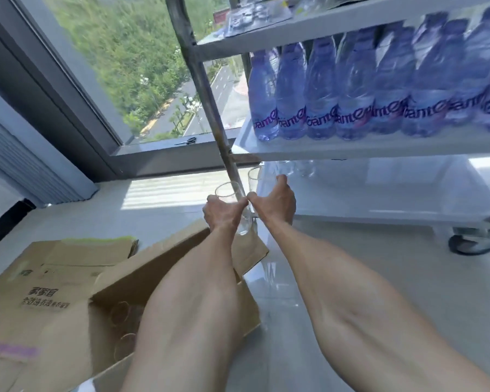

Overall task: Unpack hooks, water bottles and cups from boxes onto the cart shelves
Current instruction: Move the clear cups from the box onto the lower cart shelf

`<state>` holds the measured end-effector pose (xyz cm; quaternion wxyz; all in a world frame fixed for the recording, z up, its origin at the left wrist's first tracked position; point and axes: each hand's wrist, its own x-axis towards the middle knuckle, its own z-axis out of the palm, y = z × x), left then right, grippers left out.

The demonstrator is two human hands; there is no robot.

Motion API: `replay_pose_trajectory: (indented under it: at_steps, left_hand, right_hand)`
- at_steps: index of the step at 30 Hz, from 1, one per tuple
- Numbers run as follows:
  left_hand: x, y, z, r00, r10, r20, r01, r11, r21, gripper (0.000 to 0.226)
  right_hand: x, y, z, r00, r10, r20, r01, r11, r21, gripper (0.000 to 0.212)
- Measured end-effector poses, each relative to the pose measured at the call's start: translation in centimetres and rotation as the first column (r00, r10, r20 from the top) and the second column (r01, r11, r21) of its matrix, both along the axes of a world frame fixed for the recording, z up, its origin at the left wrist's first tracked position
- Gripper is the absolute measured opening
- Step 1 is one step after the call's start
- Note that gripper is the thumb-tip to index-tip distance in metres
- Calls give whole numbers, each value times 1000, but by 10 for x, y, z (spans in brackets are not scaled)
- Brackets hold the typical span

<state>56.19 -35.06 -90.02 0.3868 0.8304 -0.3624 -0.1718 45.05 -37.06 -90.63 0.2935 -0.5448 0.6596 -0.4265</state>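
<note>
My left hand (224, 212) grips a clear glass cup (227, 190) just left of the cart's metal post (207, 89). A second clear cup (255, 178) is held in my right hand (275, 202) at the left end of the cart's bottom shelf (379, 193). A few more clear cups (294, 166) stand at the back of that shelf, partly hidden. Several blue water bottles (351, 91) fill the middle shelf. Packets of hooks (255, 12) lie on the top shelf. More cups (125, 323) show inside the open cardboard box (181, 256) under my forearms.
A flattened cardboard box (48, 278) lies on the pale floor at the left. The window (125, 66) and its sill run behind the cart, with scissors (188, 141) on the sill. A cart wheel (470, 243) sits at the right.
</note>
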Motion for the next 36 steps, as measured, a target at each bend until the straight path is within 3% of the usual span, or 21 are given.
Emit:
replay_pose_trajectory:
  at_steps: [4,11,16,24,32,34,36]
  left_hand:
    - [-45,-13,-29,994,-112,3,112,993,-26,61]
    - [-87,-67,-57,992,-129,-16,128,990,-57,71]
    - [-94,-100,-69,997,-49,-52,42,991,-129,75]
    - [-89,-149,-88,992,-111,61,118,984,-133,66]
    - [-86,-184,-111,992,-126,31,130,965,-227,68]
    - [-86,-185,-121,990,-118,76,134,956,-260,73]
    - [-86,-180,-138,978,-119,173,153,969,-195,86]
  right_hand:
    - [-46,-13,-26,990,-135,-33,133,989,-72,72]
    - [-96,-61,-64,985,-170,23,171,983,-67,70]
    - [-98,-82,-82,992,-126,28,127,989,-74,70]
    - [-94,-109,-112,987,-144,66,149,987,-62,69]
    - [-79,-150,-132,985,-168,38,172,976,-130,76]
    - [-75,-155,-140,983,-182,24,183,973,-142,80]
    - [-74,-157,-148,983,-183,-33,177,975,-132,83]
